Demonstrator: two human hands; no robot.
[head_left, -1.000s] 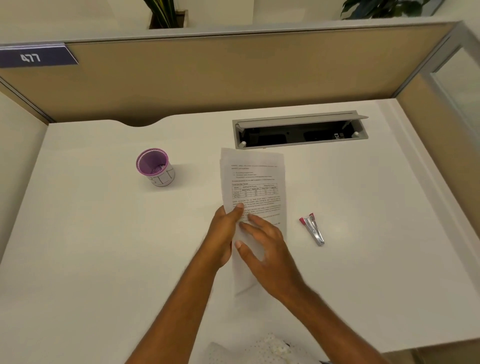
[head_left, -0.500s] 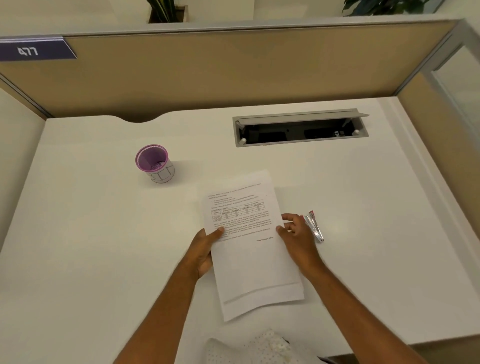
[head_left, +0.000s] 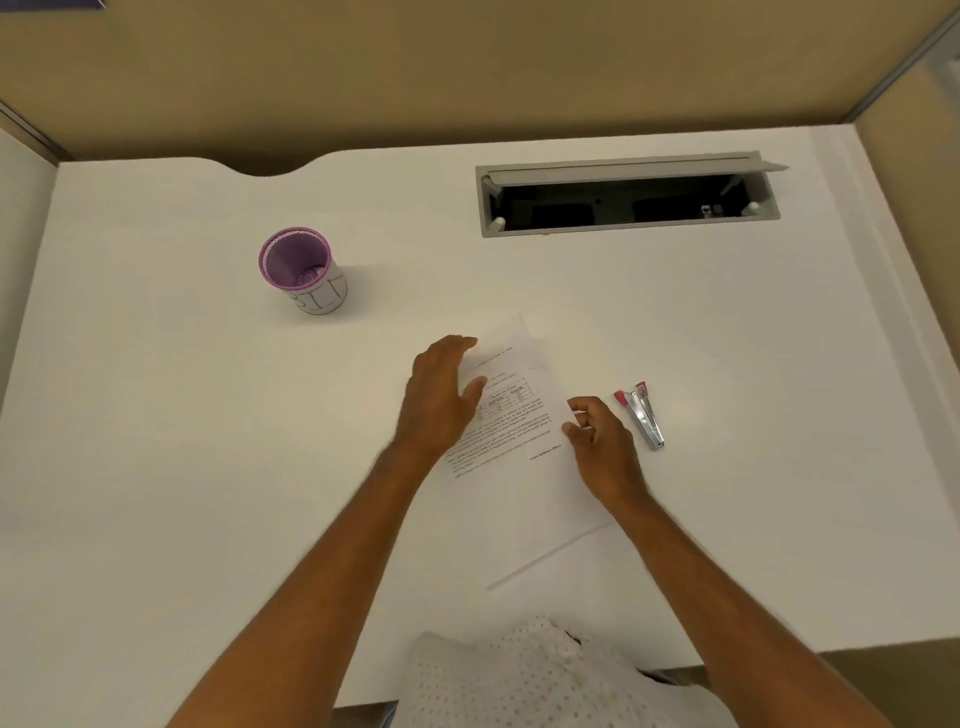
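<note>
1. In the head view we see a white printed sheet of paper (head_left: 519, 415) lying flat on the white desk (head_left: 182, 441). It sits near the middle, turned at a slant, with its text at the far end.
2. We find the left hand (head_left: 441, 400) resting palm down on the sheet's far left part, its fingers straight and close together, gripping nothing.
3. The right hand (head_left: 597, 436) sits at the sheet's right edge with its fingers (head_left: 579, 405) curled and the thumb touching the edge. We cannot tell whether they pinch the paper.
4. Just right of that hand lies a small silver stapler with red ends (head_left: 643, 418), apart from the sheet.
5. Further back on the left stands a round purple-rimmed white cup (head_left: 304, 273), upright and well apart from the paper.
6. At the back right we see a grey rectangular cable hatch (head_left: 623, 228) set into the desk, its lid raised.
</note>
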